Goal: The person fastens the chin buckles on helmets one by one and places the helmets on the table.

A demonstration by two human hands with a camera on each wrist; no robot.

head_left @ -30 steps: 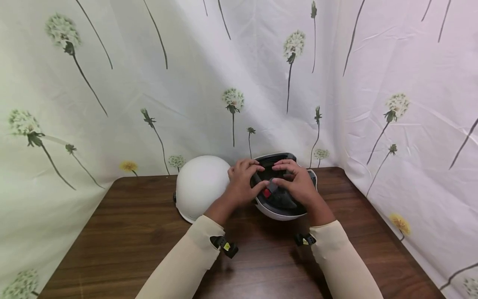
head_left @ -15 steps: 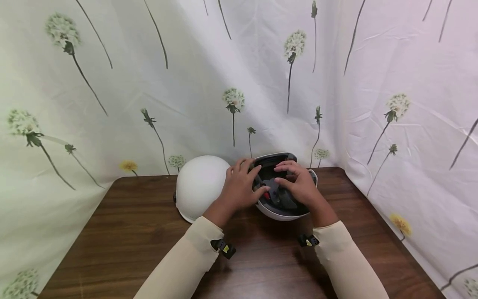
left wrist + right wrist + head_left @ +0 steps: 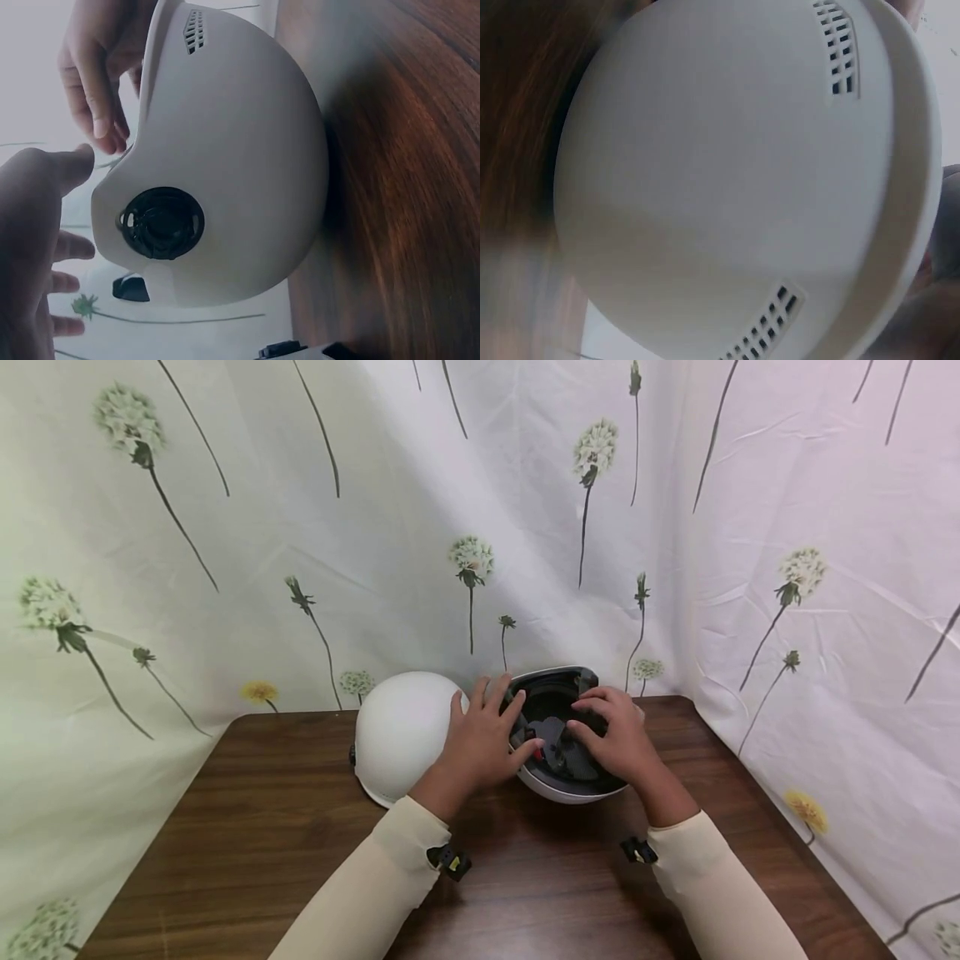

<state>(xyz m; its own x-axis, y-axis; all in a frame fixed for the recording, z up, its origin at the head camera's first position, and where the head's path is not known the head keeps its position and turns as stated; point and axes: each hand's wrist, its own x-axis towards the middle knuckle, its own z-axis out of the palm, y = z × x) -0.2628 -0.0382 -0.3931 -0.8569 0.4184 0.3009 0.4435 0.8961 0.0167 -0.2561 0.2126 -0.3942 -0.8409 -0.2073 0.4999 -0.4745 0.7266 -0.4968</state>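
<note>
A white helmet lies upside down on the table, its black lining facing up. Inside it, near the left rim, is a small red part of the chin-strap fittings. My left hand hovers at the left rim with fingers spread, holding nothing. My right hand is over the right side of the opening, fingers loosely bent and thumb apart, with nothing visible between them. The left wrist view shows a round black fitting on the shell; in the right wrist view, slotted vents mark the shell.
A second white helmet sits dome up just left of the first, close beside my left hand. Both are near the back edge of the brown wooden table. A flower-printed curtain hangs behind and along the sides.
My hands have drawn apart: the right has moved right across the helmet opening, and the left fingers have spread and lifted slightly. The grey strap piece between them was let go. Both helmets stay put.
</note>
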